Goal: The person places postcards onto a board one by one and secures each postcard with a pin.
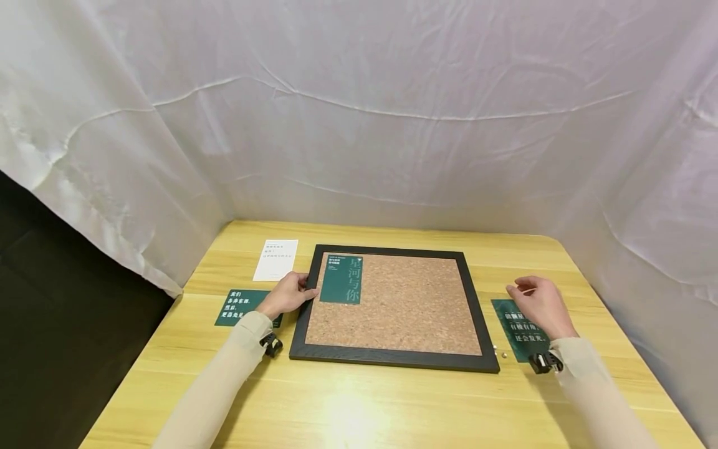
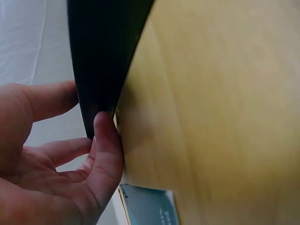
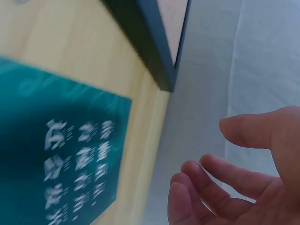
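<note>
A black-framed cork board lies on the table, with a green card on its upper left corner. A small light dot, perhaps a pin, shows at that card's top right. My left hand grips the left side of the black frame, thumb on one face and fingers round the edge. Over a second green card with white writing, right of the board, hovers my right hand. Its fingers are loosely bent with nothing between them, apart from the frame's corner.
Left of the board lie a white card and another green card, partly hidden by my left hand. Small shiny pieces sit beside the board's lower right corner. White cloth hangs behind the wooden table.
</note>
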Tool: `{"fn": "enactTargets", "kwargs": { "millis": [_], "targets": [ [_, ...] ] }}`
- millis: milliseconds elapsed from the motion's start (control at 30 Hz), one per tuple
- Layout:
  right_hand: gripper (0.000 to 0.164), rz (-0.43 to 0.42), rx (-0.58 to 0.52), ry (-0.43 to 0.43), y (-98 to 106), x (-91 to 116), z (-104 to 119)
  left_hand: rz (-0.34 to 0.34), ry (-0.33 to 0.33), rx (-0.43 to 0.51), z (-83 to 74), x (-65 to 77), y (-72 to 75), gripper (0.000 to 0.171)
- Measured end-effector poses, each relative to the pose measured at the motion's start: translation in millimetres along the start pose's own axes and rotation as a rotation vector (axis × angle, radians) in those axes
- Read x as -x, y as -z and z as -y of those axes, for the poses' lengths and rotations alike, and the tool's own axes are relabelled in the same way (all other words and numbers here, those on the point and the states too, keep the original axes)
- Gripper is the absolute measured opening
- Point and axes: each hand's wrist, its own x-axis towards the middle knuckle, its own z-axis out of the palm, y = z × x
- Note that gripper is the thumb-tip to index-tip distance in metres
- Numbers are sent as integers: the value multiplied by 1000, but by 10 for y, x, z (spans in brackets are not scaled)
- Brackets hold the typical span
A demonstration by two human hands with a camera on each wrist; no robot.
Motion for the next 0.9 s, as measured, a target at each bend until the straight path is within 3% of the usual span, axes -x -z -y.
{"fn": "enactTargets", "kwargs": {
  "millis": [233,400,733,900],
  "targets": [
    [59,19,23,-36,-10,66,-188,0,-4,10,19,4,-6,30],
    [61,29,81,-11,-19,128,-279,4,-8,3,-23,21,4,26],
    [103,146,214,-87,-65,162,-356,-2,-46,4,-12,26,2,28],
    [114,184,279,-119,-64,151,-386,2,-44,16,-14,22,-6,28]
  ]
}}
